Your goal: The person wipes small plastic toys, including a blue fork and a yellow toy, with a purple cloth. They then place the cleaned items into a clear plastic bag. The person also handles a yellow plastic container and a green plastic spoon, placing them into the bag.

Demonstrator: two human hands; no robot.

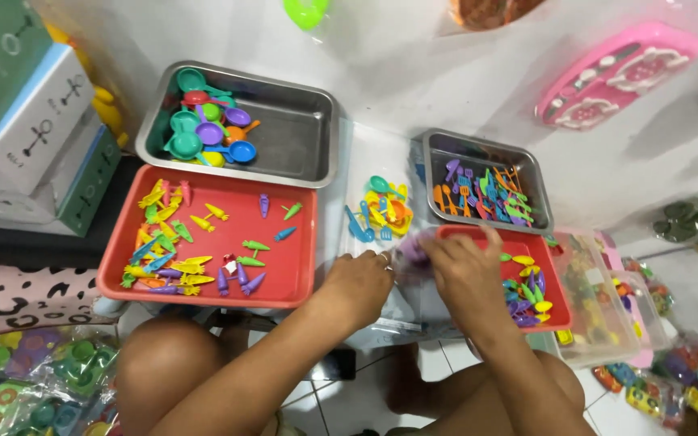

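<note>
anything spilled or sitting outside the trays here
Yes: a small heap of toy utensils lies loose on the white floor between the two steel trays, in no tray at all. The rest sits sorted in trays. Both hands work at a clear bag; its contents are blurred.

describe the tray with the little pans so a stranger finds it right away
Start at the big red tray left of the hands. Directly behind it sits a steel tray. Unlike the other steel tray with its toy utensils, this one holds colourful toy pans bunched at its left end.
</note>
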